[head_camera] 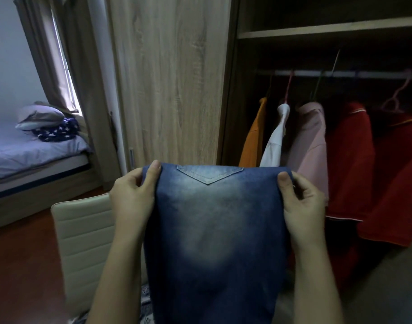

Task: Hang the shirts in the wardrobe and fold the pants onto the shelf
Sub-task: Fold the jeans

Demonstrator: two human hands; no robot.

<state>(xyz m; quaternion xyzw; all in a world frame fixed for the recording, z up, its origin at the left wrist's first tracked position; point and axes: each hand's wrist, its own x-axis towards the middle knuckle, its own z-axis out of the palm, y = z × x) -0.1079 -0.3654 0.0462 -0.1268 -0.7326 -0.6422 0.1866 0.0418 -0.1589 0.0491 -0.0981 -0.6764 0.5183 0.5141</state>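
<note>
Fingers curled in on both sides, thumbs pressed on the front: I'm pinching the top edge of these blue jeans at its two corners, left hand on one side, right hand on the other. Nothing spread, nothing loose, each hand clamped on denim. I've got them wide apart so the cloth hangs flat and taut between them, which is what a clean fold needs.

The back pocket sits right at the upper edge, midway between my thumbs. The faded leg drops straight down past my wrists and out of view. How many layers are in the pinch I can't quite tell; it looks doubled over at the top.

The hanging part of the job looks well along. Beyond my right hand and above it, the rail carries an orange shirt, a white shirt, a pink shirt and two red shirts. The wooden shelf is well above my fingers, over the rail, and that's my guess for where this pair goes.

Just below my left hand is the cream chair, near enough to lay the denim on for the next fold.
</note>
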